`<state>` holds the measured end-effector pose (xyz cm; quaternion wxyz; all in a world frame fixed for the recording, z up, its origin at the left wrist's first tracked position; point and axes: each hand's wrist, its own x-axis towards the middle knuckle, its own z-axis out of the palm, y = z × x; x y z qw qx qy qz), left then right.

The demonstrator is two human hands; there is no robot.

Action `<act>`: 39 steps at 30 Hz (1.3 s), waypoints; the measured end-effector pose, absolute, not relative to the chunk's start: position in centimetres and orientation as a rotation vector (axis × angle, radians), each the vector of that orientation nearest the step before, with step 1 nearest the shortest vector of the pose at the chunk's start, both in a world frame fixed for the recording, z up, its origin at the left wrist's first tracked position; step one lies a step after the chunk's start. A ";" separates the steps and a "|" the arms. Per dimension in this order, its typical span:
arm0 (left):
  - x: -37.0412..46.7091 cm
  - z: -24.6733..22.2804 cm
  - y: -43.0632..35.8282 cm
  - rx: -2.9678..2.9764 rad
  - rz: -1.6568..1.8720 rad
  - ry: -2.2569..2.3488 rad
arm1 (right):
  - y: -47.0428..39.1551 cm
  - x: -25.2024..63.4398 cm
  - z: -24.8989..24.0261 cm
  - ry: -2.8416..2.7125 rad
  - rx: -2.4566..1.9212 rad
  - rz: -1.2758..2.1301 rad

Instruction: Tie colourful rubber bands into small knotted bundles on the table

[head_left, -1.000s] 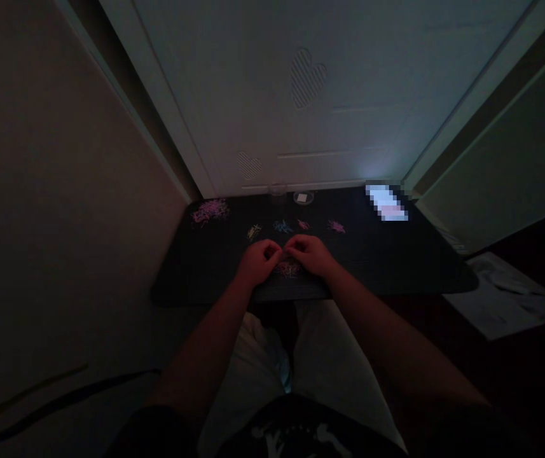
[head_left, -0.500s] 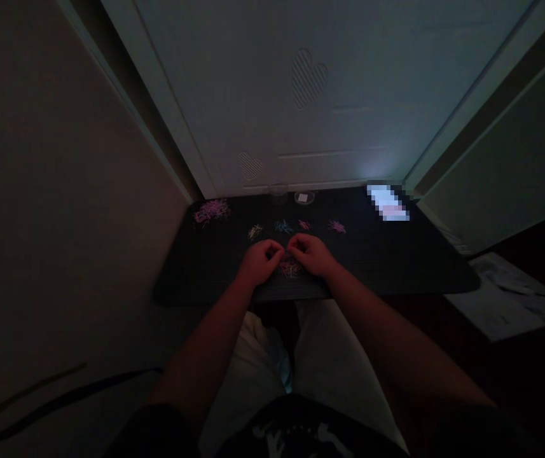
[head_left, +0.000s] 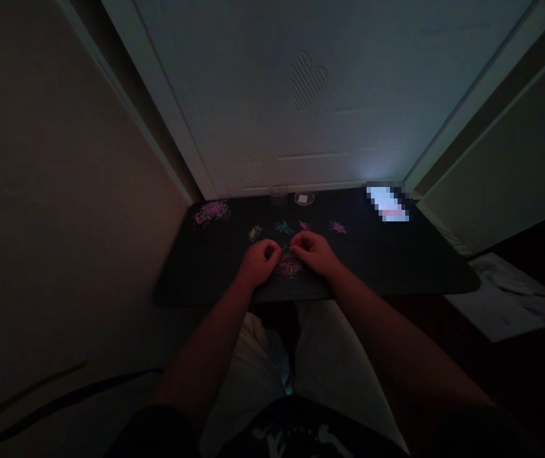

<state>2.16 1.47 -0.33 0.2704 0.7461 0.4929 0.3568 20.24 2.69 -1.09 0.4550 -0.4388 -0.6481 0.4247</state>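
On the dark table (head_left: 196, 270), a loose pile of mixed-colour thin little pieces (head_left: 290, 266) lies close to the front edge. My left hand (head_left: 259, 262) is at the pile's left side, thumb and fingertips pinched together. At its upper right is my right hand (head_left: 314, 252), its fingers also in a pinch. Whatever either pinch holds is too small and dark to name. Just beyond the hands are small separate heaps: a yellowish one (head_left: 255, 233), a blue one (head_left: 283, 227), a pink one (head_left: 304, 226) and a purple-pink one (head_left: 337, 227).
A larger pink-purple heap (head_left: 212, 212) sits at the table's far left corner. Clear round containers, one a shallow dish (head_left: 304, 200), stand along the back. A glowing, blurred-out screen (head_left: 387, 203) lies at the back right. Behind rises a white panel with heart patterns (head_left: 309, 81).
My hands have drawn slightly apart, the right one shifting a little right and up. More of the mixed pile shows between them.
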 end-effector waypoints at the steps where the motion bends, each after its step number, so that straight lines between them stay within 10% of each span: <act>1: 2.2 -0.3 1.5 2.016 0.959 1.323 | 2.6 20.1 -1.0 -1.677 -1.075 1.055; 39: 2.0 -0.3 1.5 2.050 0.877 1.332 | 2.8 20.3 -0.6 -1.333 -1.118 1.104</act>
